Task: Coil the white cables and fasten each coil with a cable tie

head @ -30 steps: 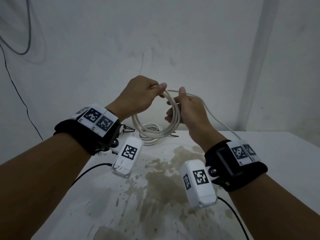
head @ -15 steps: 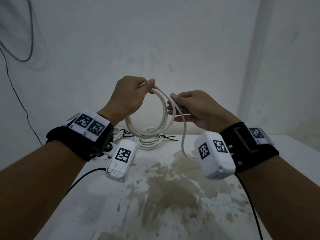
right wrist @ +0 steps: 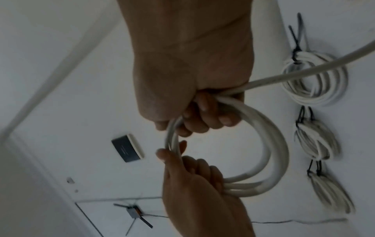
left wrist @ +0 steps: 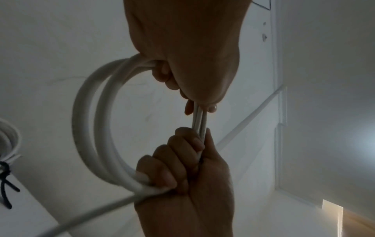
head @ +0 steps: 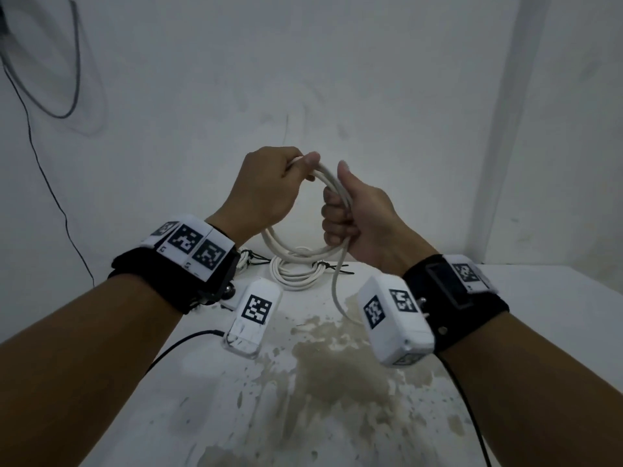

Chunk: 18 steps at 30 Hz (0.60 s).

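Stained white desk [head: 505, 332] below — both the left hand [head: 269, 193] and right hand [head: 357, 214] grip the springy cable coil [head: 293, 249]; best clamped where loops cross.

Left hand [head: 266, 190] and right hand [head: 357, 214] gripped a looped white round cable [head: 296, 251] above the stained white table [head: 539, 298]; tied white cable coils [head: 296, 274] lay behind, far side.

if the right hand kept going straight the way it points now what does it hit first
Most likely the left hand: the right hand grips the same cable coil just beside it. Depth is unclear.
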Each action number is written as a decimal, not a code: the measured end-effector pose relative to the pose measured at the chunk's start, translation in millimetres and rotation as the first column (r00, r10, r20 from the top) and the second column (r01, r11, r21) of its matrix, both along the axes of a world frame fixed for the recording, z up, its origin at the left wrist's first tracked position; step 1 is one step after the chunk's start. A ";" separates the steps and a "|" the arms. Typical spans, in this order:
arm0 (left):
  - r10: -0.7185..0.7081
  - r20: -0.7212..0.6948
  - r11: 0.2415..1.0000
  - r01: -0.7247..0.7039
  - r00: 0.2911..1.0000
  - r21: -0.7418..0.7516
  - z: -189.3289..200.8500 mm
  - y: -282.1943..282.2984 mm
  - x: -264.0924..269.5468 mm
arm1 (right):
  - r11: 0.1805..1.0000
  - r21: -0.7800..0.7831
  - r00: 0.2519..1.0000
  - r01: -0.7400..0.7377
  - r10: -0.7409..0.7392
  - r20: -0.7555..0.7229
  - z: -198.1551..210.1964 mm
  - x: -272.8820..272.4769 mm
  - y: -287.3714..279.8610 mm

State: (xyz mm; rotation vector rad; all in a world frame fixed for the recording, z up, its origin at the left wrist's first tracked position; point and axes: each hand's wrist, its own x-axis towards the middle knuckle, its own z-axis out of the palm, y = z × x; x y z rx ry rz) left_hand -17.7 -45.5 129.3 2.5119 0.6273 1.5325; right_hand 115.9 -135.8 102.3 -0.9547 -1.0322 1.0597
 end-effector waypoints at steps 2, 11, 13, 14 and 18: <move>0.023 0.015 1.000 -0.022 1.000 -0.019 -2.1 -2.5 3.6 | 0.992 0.045 0.993 0.118 -0.117 -0.007 1.0 -5.1 2.0; 0.258 0.057 0.902 -0.219 0.965 -0.372 -36.8 -39.9 6.9 | 0.891 0.181 0.857 0.417 -0.319 -0.404 7.7 9.1 2.4; -0.065 0.015 0.487 0.044 0.998 -0.872 -51.6 -60.7 13.2 | 0.867 0.196 0.809 0.458 -0.315 -0.497 11.1 11.9 -0.5; -0.198 0.159 0.138 0.188 0.967 -0.972 -58.6 -61.6 18.0 | 0.862 0.197 0.793 0.467 -0.310 -0.524 11.8 11.1 -2.5; 0.070 0.640 -0.296 0.628 0.766 -0.720 -54.9 -43.7 38.1 | 0.871 0.182 0.775 0.457 -0.289 -0.563 5.7 4.1 -8.7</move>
